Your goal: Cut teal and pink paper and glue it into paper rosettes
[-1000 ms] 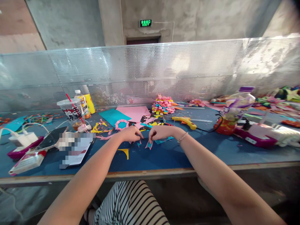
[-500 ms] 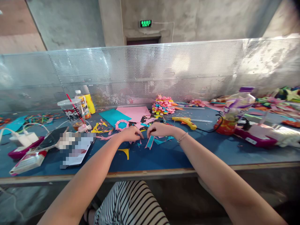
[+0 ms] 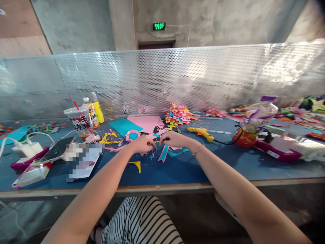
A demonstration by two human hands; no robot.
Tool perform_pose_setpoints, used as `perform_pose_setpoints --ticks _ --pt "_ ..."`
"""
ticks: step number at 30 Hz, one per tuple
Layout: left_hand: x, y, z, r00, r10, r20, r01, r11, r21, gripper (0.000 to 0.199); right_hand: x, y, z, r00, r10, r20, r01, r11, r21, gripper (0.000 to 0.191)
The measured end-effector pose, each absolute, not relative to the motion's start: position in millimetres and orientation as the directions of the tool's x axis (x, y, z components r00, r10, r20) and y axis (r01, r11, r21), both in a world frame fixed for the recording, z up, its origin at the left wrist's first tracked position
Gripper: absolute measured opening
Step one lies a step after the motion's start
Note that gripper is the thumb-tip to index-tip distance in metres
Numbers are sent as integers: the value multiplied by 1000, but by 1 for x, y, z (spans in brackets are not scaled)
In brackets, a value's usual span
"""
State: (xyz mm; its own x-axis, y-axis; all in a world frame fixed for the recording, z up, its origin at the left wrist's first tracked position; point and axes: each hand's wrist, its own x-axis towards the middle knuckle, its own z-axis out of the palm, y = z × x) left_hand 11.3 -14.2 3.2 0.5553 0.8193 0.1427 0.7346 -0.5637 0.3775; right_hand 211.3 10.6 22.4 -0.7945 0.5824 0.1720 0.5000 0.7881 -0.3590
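Over the middle of the blue table, my left hand (image 3: 145, 144) and my right hand (image 3: 169, 138) face each other with a small gap between them. Fingers of both hands are curled together; anything pinched in them is too small to make out. Just below my right hand lies a blue and pink paper ribbon (image 3: 164, 153). A pink ring with a blue centre (image 3: 132, 135) sits behind my left hand. In front of my left hand is a yellow paper scrap (image 3: 137, 165). Pink paper (image 3: 145, 123) and blue paper (image 3: 124, 127) lie farther back.
A yellow glue gun (image 3: 200, 133) and a purple-capped bottle (image 3: 256, 120) are to the right. Behind my hands stands a stack of paper flowers (image 3: 177, 114). To the left are a phone (image 3: 87, 164), a plastic cup (image 3: 80, 123) and a power strip (image 3: 27, 162). A mesh screen (image 3: 152, 81) runs behind.
The whole view has shifted slightly. Both hands keep nearly the same place and pose over the table.
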Motion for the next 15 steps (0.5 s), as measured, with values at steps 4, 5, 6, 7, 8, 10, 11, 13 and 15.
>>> perform_pose_setpoints --ticks 4,5,6,7,8,10,11,13,15 --pt "12 -15 3 559 826 73 738 -536 410 38 211 13 19 -802 570 180 498 803 -327 29" --pt "13 -15 2 568 822 45 734 -531 423 38 211 13 18 -804 568 176 497 804 -325 29" --pt "13 -15 2 577 816 17 732 -526 433 39 212 14 18 -805 568 172 499 804 -324 29" --pt "13 -15 2 582 813 -7 733 -520 439 39 212 14 18 -804 570 170 501 803 -324 29" --pt "13 -15 1 581 814 -21 736 -515 439 40 212 14 18 -802 572 171 502 802 -325 29" --pt "13 -15 1 579 815 -17 742 -518 426 40 212 13 18 -798 575 177 503 799 -329 29" --pt "13 -14 1 580 814 0 740 -527 419 40 212 13 18 -795 579 179 506 797 -332 29" --pt "12 -14 1 583 810 59 728 -553 406 39 212 12 19 -789 590 171 518 789 -331 30" --pt "12 -13 0 576 809 118 721 -571 393 38 213 12 20 -780 605 160 536 778 -328 30"
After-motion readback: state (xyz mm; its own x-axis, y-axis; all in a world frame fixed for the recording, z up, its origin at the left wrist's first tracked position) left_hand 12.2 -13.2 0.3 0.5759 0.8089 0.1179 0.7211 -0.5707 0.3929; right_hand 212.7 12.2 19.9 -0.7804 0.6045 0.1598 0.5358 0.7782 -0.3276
